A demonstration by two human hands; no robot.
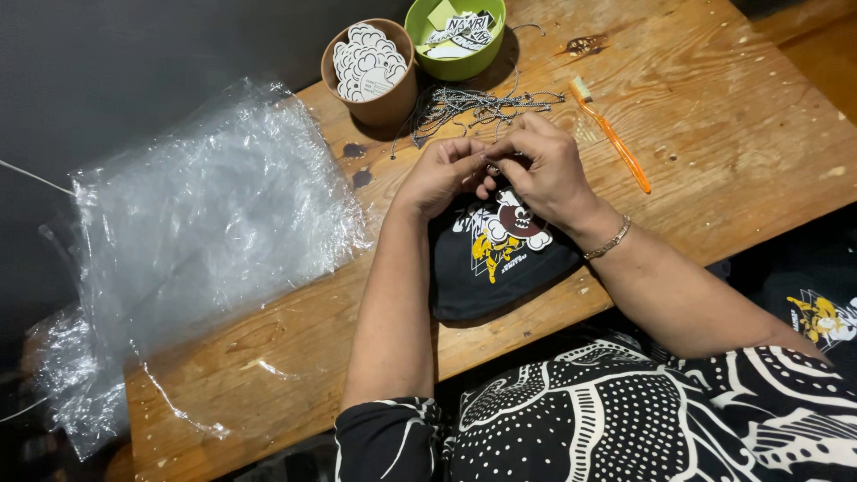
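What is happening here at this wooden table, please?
A person sits at the wooden table, both hands together over a folded black cloth with a cartoon print. The left hand and right hand pinch something small between the fingertips; what it is cannot be told. Just beyond lies a tangle of thin metal chains, with a brown cup of white tags, a green bowl, an orange toothbrush and clear plastic bags around.

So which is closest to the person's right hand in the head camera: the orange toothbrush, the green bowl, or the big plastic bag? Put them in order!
From the right hand:
1. Orange toothbrush, just to its right on the table.
2. Green bowl, up at the table's far edge.
3. Clear plastic bag, far off on the left side.
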